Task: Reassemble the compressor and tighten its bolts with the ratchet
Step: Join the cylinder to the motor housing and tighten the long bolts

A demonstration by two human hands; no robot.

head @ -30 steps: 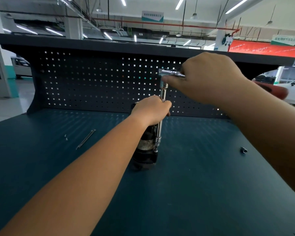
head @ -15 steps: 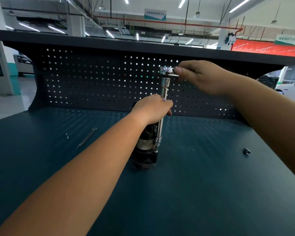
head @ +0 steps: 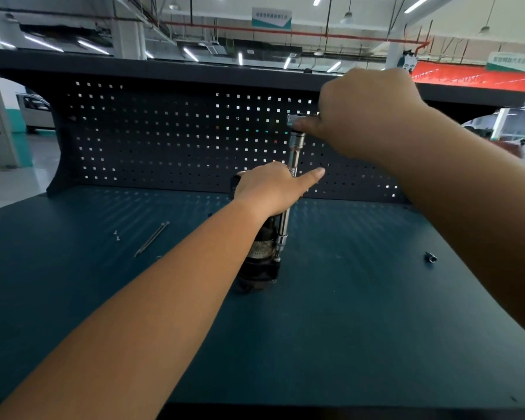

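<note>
Standing upright near the middle of the dark blue tabletop (head: 346, 328) is the compressor (head: 259, 262), a black cylinder with a pale label band around its body. The left hand (head: 270, 189) sits on its top, fingers curled over the upper end to grip it, with one digit stretched out straight toward the right. A slim chrome extension bar (head: 286, 215) rises along the right side of the compressor. Its lower end meets the body low down, and higher up it passes just beside the left hand's knuckles. At the top of that bar sits the head of the ratchet (head: 294, 119), held level above the compressor. The right hand (head: 367, 116) is closed in a fist around the ratchet's handle, which is hidden inside the grip; only the shiny head pokes out to the left. Two long bolts (head: 152, 239) lie side by side on the tabletop well to the left of the compressor, with small screws (head: 116, 236) near them. A small socket (head: 430, 257) lies alone far to the right. A dark pegboard (head: 164, 137) stands along the back edge.
</note>
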